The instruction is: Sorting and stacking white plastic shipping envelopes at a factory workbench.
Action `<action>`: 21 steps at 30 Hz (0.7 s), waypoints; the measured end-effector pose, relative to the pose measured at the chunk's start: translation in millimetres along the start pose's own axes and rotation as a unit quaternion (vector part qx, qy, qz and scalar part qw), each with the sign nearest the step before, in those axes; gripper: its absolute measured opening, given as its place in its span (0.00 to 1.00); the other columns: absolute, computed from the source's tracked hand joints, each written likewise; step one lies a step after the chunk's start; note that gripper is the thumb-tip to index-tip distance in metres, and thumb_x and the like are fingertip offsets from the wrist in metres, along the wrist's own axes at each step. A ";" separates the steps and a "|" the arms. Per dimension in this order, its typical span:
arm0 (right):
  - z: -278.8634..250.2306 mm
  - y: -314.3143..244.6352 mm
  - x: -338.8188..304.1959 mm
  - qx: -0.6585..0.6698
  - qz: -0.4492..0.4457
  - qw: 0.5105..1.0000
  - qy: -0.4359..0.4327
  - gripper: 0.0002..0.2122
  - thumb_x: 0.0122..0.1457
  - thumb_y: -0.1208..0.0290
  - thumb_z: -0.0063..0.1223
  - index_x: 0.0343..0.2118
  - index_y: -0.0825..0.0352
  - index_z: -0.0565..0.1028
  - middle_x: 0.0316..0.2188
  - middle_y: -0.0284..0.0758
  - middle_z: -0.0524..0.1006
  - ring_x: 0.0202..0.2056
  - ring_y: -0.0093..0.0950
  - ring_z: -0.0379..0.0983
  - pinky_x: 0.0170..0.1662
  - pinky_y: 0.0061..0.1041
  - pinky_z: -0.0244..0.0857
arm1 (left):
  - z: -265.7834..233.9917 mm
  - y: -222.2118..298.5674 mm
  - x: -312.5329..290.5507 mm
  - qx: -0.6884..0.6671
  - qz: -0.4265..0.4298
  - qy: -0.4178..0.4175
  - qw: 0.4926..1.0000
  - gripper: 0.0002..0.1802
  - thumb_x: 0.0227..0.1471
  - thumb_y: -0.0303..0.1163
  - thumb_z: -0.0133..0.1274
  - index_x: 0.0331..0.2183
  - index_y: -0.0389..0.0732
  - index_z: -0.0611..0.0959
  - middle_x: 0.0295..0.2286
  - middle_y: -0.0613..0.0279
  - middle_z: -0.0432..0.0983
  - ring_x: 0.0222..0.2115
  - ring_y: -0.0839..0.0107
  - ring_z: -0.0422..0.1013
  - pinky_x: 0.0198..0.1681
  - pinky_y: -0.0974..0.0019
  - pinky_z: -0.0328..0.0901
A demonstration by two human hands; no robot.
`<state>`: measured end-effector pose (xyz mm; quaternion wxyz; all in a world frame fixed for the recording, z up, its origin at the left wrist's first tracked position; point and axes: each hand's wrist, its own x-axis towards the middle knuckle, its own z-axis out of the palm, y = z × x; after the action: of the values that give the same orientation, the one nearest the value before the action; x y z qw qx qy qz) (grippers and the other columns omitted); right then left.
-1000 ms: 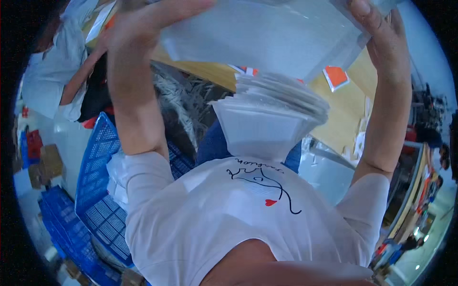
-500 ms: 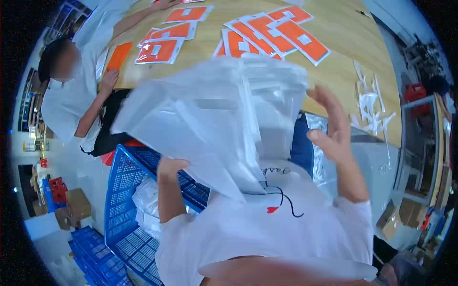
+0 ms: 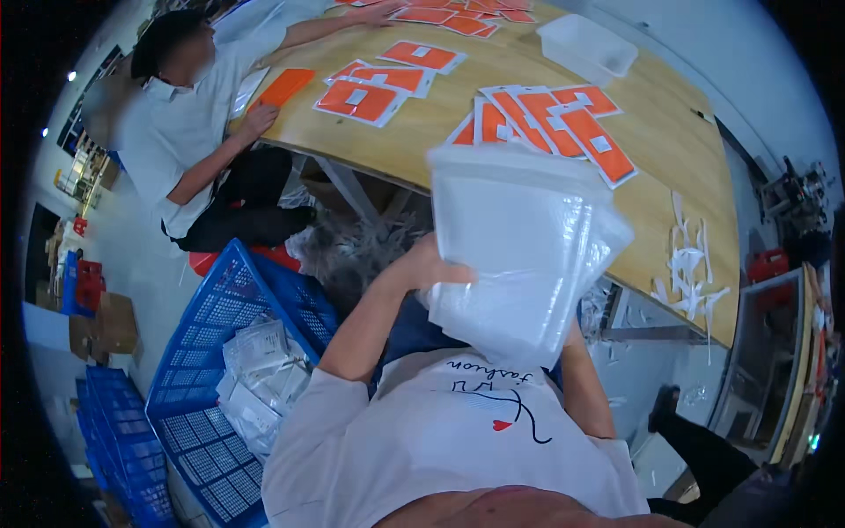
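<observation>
Bags [image 3: 515, 233]: clear plastic stack, in L hand [image 3: 425, 264], held up in front of shirt [image 3: 458, 453], some fanned out on R side.
L grip: clamped on bags' L edge, thumb across near face.
R hand: hidden behind bags, only forearm [image 3: 588, 392] shows; can't tell its grip.
Table [image 3: 664, 158]: beyond grip, w/ overlapping orange packs [image 3: 550, 123] just past bags; tub [image 3: 590, 53] farther, to R; white strips [image 3: 691, 262] R of grip.
Basket [image 3: 198, 321]: blue, L of grip, w/ white packets [image 3: 264, 378] inside.
Co-worker [image 3: 167, 158]: farther L of grip, one hand at orange sheet [image 3: 286, 86].
</observation>
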<state>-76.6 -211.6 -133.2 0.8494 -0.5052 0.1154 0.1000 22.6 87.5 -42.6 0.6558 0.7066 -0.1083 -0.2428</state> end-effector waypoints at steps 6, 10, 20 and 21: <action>-3.4 5.5 -6.8 -0.008 0.049 0.999 0.008 0.28 0.57 0.63 0.51 0.57 0.69 0.60 0.49 0.42 0.69 0.48 0.29 0.65 0.53 0.29 0.58 | 27.6 2.0 -3.9 0.023 0.055 -0.048 0.997 0.39 0.33 0.28 0.65 0.50 0.34 0.71 0.40 0.53 0.76 0.39 0.64 0.72 0.45 0.63 0.66; 2.7 -0.6 -22.5 -0.057 0.036 0.997 0.037 0.26 0.58 0.62 0.50 0.57 0.69 0.61 0.49 0.42 0.70 0.47 0.29 0.66 0.52 0.28 0.59 | 46.4 -17.9 -34.1 -0.033 0.051 -0.025 0.998 0.40 0.33 0.28 0.65 0.51 0.34 0.70 0.42 0.52 0.75 0.41 0.62 0.71 0.48 0.62 0.64; -61.6 -50.7 -38.4 0.046 -0.111 0.968 0.220 0.22 0.61 0.61 0.45 0.56 0.67 0.65 0.38 0.38 0.76 0.38 0.27 0.71 0.48 0.24 0.62 | 49.4 -8.6 -52.2 -0.016 0.030 0.022 0.999 0.48 0.33 0.30 0.66 0.57 0.37 0.62 0.53 0.48 0.63 0.52 0.56 0.62 0.56 0.58 0.56; -49.5 -68.9 -43.3 -0.019 -0.176 0.950 0.256 0.20 0.62 0.64 0.45 0.55 0.67 0.65 0.37 0.37 0.76 0.37 0.25 0.70 0.46 0.24 0.62 | 49.0 -6.7 -51.1 -0.009 0.042 0.043 0.998 0.49 0.33 0.31 0.66 0.57 0.37 0.60 0.54 0.48 0.62 0.53 0.55 0.60 0.56 0.57 0.56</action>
<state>-102.9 -289.8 -85.7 0.7859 -0.5418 0.2361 -0.1820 -46.2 69.5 -39.9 0.6760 0.7050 -0.1073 -0.1854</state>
